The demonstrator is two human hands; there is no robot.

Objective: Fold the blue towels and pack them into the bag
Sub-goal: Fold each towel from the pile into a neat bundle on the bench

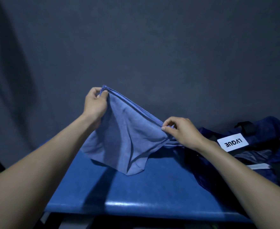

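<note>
Fingers of the left hand are pinching 1 top corner of the blue towel up high on the left, while the right hand is pinching the opposite corner lower down and to the right, so the hemmed top edge is running taut on a slant between the 2 grips. At each pinch 2 layers seem to be lying together, which suggests the towel is already doubled once. Its body is hanging in loose folds, with the lowest point touching the blue table. To fold it well, the person is probably needing to level both hands, keep the edge tight, match the hems, and lay the cloth flat on the table before creasing. Dark blue bag, with a white label, is lying crumpled on the right of the table, just beside the right hand.
</note>
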